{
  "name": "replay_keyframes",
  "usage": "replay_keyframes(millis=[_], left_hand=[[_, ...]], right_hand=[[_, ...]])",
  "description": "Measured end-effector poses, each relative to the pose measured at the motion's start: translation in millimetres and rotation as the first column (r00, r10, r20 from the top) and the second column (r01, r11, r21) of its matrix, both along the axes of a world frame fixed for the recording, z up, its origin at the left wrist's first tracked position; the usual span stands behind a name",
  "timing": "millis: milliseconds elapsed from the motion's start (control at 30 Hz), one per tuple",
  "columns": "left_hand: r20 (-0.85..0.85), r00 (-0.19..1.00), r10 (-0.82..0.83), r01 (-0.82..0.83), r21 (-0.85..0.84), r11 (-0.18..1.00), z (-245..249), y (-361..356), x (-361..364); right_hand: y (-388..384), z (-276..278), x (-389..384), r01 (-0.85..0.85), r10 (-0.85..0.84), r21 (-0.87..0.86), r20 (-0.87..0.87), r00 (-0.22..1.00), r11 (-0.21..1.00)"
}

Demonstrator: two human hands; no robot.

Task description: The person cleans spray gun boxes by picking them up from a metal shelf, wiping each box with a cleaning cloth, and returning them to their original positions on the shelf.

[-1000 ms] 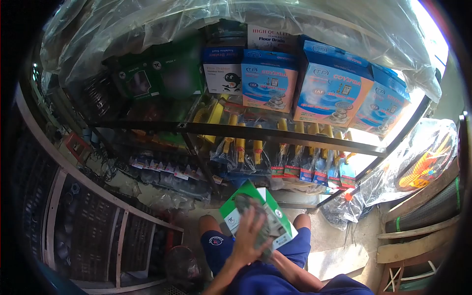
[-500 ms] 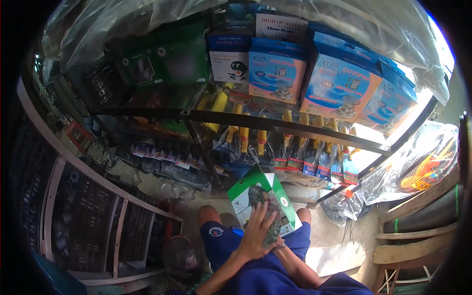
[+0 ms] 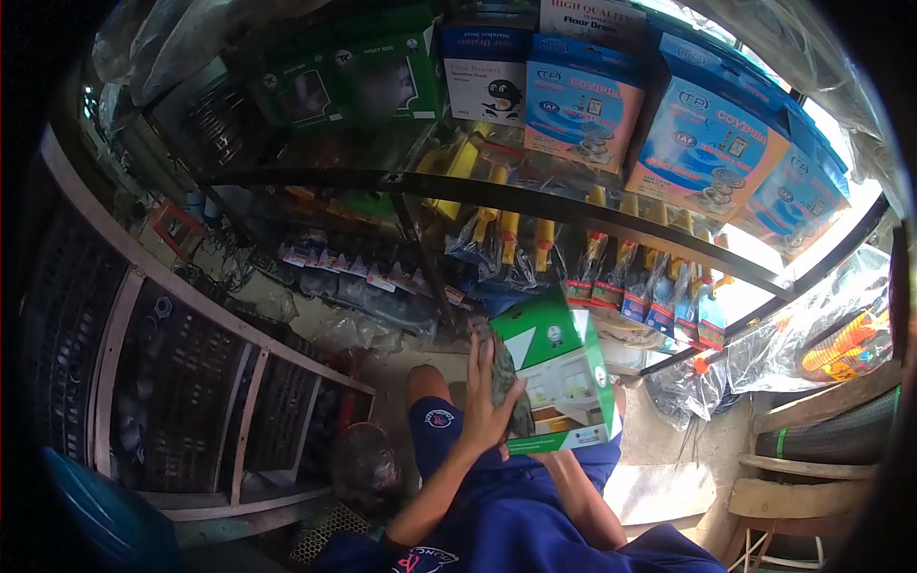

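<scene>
A green and white cardboard box point(image 3: 564, 382), with a room picture on its front, stands tilted above my lap. My left hand point(image 3: 489, 396) presses a dark mottled cloth point(image 3: 522, 420) against the box's left side, its fingers pointing up along that side. Under the bottom edge of the box is my right hand point(image 3: 546, 458), supporting it; most of its fingers are hidden behind the carton.
Ahead is a metal rack point(image 3: 535, 205) with blue floor drain boxes point(image 3: 583, 105) on top and yellow-handled tools point(image 3: 511, 239) in plastic below. A shelf of dark crates point(image 3: 191, 382) stands left. Wooden slats point(image 3: 802, 494) and wrapped goods point(image 3: 812, 334) are at right.
The box has turned, so its picture side shows more fully. My left hand and the cloth have moved from the box's face to its left side. The view has shifted too.
</scene>
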State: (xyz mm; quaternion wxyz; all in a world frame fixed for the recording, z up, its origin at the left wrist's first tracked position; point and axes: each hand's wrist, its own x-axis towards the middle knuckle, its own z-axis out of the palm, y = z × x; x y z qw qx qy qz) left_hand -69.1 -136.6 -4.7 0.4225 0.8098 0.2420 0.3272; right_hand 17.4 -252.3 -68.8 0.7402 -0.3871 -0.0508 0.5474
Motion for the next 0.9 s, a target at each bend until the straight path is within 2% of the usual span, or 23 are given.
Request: replay_keyframes(millis=[100,167,267,367,400,500,533,633,700,800,833,900], left_hand=[[0.078,0.997,-0.022,0.046,-0.327,0.944,-10,-17,-11],[0.161,0.987,-0.009,0.107,-0.617,0.779,-17,-10,-13],[0.231,0.972,0.048,0.195,-0.901,0.387,-37,11,-23],[0.353,0.924,0.149,0.364,-0.929,-0.057,-76,29,-29],[0.412,0.898,0.154,0.425,-0.903,-0.061,-74,27,-32],[0.395,0.863,0.314,0.415,-0.91,0.003,-71,27,-36],[0.403,0.859,0.316,0.406,-0.912,0.059,-73,30,-38],[0.324,0.89,0.321,0.285,-0.945,0.162,-69,39,-47],[0.251,0.896,0.366,0.193,-0.963,0.187,-67,47,-54],[0.253,0.874,0.414,0.16,-0.956,0.247,-46,57,-56],[0.241,0.881,0.408,0.128,-0.95,0.285,-41,58,-55],[0.209,0.896,0.393,0.062,-0.933,0.354,-31,55,-54]], right_hand=[[3,2,4,0.005,-0.005,0.005,0.006,1.0,1.0],[4,3,7,0.008,-0.008,0.007,0.01,1.0,1.0],[5,6,5,0.006,-0.006,0.009,0.012,1.0,1.0],[0,4,-2,-0.004,0.004,0.0,0.007,1.0,1.0],[-3,2,-4,-0.01,0.01,-0.005,0.006,1.0,1.0],[-16,-6,-7,-0.019,0.019,-0.035,0.001,1.0,0.999],[-22,-11,-5,-0.022,0.023,-0.047,0.01,1.0,0.999],[-32,-24,12,-0.067,0.079,-0.116,0.104,0.991,0.991],[-38,-19,33,-0.134,0.149,-0.093,0.175,0.973,0.987],[-32,60,48,-0.201,0.165,0.286,0.143,0.976,0.937],[-27,72,43,-0.217,0.159,0.156,0.316,0.935,0.964],[-18,84,33,-0.165,0.195,-0.106,0.618,0.762,0.981]])
